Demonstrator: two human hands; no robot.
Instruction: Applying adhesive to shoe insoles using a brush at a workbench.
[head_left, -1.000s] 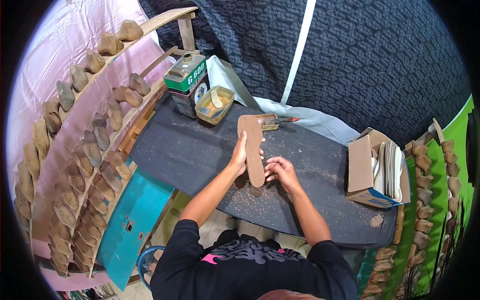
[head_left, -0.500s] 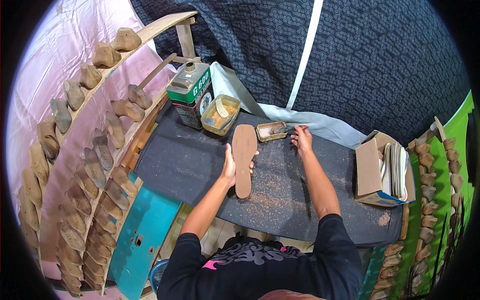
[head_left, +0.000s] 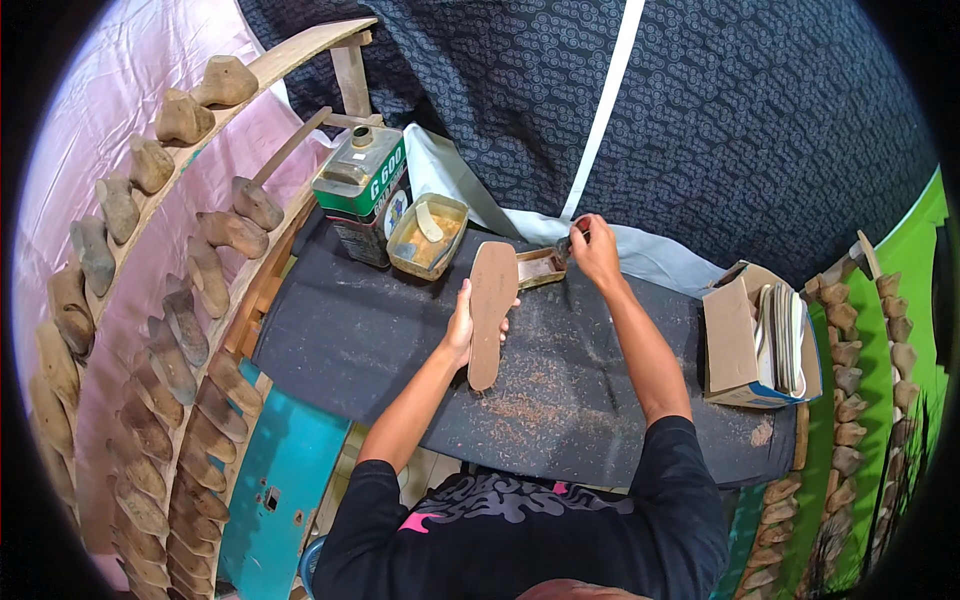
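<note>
My left hand [head_left: 461, 326] grips a flat brown shoe sole [head_left: 492, 310] by its edges, holding it upright over the table, toe end away from me. The thumb lies on its left edge and fingertips show at its right. My right hand [head_left: 597, 252] is closed round the handle of a small brush [head_left: 567, 245], reddish at the grip and dark below. The brush is tilted above the right end of a small shallow tray [head_left: 545, 281] with pale contents. Whether its tip touches the tray I cannot tell.
A green and dark metal can [head_left: 347, 203] and a yellowish tub [head_left: 405, 262] with a pale scraper stand at the back left. At right is a cardboard box [head_left: 735, 345] of upright flat pieces. Brown shavings litter the dark-covered table [head_left: 330, 330]. Racks of wooden shoe lasts [head_left: 228, 232] flank it.
My right hand has risen and turned, tipping the brush from lying low over the tray to a steeper angle. The sole in my left hand has turned slightly. The whole view has shifted a little.
</note>
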